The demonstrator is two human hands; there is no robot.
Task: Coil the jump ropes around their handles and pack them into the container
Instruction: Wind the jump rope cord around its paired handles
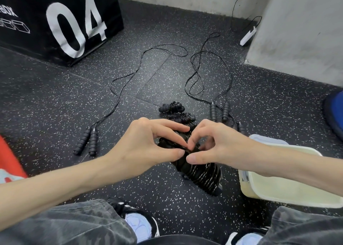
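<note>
Black cord is sitting in tight turns around the paired handles of the jump rope bundle point(199, 172) I am finishing just above the speckled rubber floor point(55, 100). I am pinching its upper end with my left hand point(146, 144) and right hand point(220, 142), thumbs and forefingers meeting, probably to tuck the loose tail. The cream container point(289, 194) is waiting just right. Beyond my fingers, two coiled bundles point(176, 111) are lying ready; farther off, two uncoiled ropes point(194, 72) are trailing toward the black plyo box point(55, 22).
</note>
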